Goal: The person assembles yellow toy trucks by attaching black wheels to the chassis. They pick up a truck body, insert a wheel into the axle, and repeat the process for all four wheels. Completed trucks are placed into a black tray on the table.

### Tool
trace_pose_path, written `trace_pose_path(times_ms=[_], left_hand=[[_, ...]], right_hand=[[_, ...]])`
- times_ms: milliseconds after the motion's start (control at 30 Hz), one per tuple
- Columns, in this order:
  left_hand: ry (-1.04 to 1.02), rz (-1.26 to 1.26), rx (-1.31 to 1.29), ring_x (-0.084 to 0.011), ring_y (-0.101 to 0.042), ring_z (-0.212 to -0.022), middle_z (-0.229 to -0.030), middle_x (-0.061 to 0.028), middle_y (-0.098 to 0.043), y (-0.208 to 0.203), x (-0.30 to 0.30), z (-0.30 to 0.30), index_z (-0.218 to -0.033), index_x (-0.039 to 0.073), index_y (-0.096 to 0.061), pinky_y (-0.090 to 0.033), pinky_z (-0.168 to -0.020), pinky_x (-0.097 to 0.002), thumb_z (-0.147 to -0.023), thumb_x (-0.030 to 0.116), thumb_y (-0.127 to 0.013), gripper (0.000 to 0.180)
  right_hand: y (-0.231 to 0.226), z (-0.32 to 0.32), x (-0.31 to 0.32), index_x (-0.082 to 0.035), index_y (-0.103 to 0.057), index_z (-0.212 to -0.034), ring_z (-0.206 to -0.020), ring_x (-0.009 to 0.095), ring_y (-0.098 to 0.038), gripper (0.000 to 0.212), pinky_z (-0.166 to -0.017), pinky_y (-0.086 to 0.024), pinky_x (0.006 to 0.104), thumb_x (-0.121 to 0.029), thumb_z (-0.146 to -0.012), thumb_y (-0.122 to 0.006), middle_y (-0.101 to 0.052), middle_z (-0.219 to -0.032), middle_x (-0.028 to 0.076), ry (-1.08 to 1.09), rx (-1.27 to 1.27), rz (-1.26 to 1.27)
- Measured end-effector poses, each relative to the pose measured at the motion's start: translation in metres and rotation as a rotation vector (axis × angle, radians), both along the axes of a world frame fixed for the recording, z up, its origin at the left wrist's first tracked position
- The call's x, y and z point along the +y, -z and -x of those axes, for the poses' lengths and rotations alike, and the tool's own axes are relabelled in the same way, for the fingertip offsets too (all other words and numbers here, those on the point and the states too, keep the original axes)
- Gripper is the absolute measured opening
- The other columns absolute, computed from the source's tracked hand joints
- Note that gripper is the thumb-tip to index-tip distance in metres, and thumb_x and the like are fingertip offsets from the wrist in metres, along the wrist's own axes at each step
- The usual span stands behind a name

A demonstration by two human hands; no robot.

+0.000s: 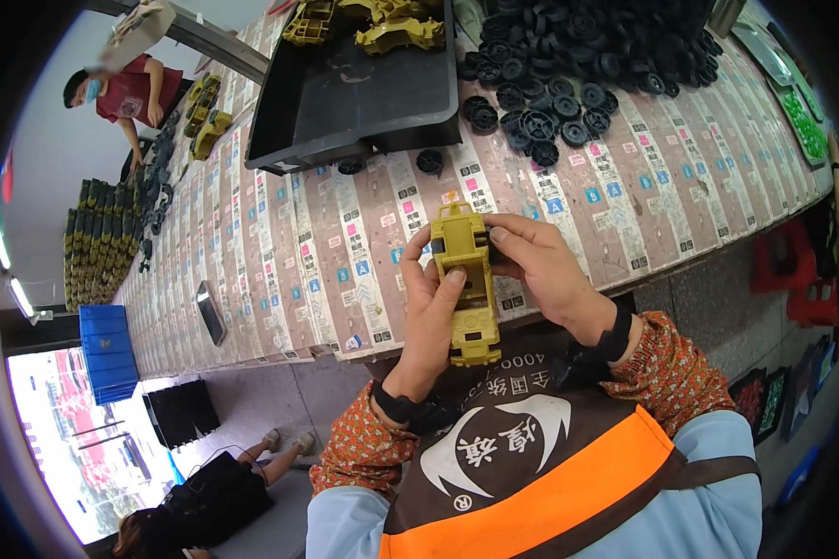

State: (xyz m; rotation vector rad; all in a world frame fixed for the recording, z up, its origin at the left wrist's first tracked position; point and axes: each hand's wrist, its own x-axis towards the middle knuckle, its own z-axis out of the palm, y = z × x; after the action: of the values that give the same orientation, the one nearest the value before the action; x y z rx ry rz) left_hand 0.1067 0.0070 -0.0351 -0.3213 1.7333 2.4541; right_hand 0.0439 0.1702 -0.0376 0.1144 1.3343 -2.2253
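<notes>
A yellow plastic toy truck body (pixel 475 321) is held upright on end over the table's near edge. My left hand (pixel 426 321) is closed around its left side, the thumb lying across the middle of the body. Against the truck's right side, my right hand (pixel 552 275) pinches a black wheel (pixel 496 253), mostly hidden by the thumb and fingers. A dark piece also shows at the truck's left side, beside my left fingers.
Ahead stands a black tray (pixel 364 112) with yellow truck bodies (pixel 401 35). A heap of black wheels (pixel 606 56) lies right of it; two loose wheels (pixel 430 161) lie before it. A phone (pixel 211 312) rests at left. A person (pixel 140 93) works at the far left.
</notes>
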Motion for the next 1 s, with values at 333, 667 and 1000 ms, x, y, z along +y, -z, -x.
trace_pose_path(times_ms=[333, 667, 1000], left_hand=[[0.000, 0.013, -0.025, -0.0216, -0.054, -0.124, -0.141, -0.0173, -0.049, -0.002, 0.003, -0.003, -0.157, 0.015, -0.015, -0.048, -0.105, -0.0353, -0.102, 0.008, -0.049, 0.066], [0.080, 0.365, 0.139, -0.0242, -0.052, -0.129, -0.143, -0.0180, -0.045, 0.002, 0.007, -0.002, -0.160, 0.013, -0.007, -0.045, -0.108, -0.0363, -0.100, -0.002, -0.049, 0.075], [0.273, 0.382, 0.140, -0.0279, -0.042, -0.138, -0.148, -0.0191, -0.037, -0.004, 0.011, -0.001, -0.159, 0.010, 0.002, -0.033, -0.117, -0.0393, -0.095, -0.007, -0.043, 0.081]], right_hand=[[0.007, 0.002, -0.001, 0.007, -0.059, -0.133, -0.107, 0.015, -0.066, 0.032, -0.095, -0.057, 0.0305, -0.007, -0.106, -0.050, -0.066, -0.120, 0.011, 0.018, 0.070, -0.018], [0.021, -0.016, 0.000, 0.003, -0.048, -0.147, -0.101, 0.032, -0.071, 0.063, -0.090, -0.055, 0.0393, 0.000, -0.084, -0.048, -0.068, -0.113, 0.028, 0.022, 0.618, -0.420], [-0.013, -0.027, 0.013, -0.006, -0.041, -0.144, -0.061, 0.044, -0.063, 0.069, -0.060, -0.051, 0.0525, -0.005, -0.075, -0.052, -0.062, -0.069, 0.022, 0.022, 0.857, -0.706]])
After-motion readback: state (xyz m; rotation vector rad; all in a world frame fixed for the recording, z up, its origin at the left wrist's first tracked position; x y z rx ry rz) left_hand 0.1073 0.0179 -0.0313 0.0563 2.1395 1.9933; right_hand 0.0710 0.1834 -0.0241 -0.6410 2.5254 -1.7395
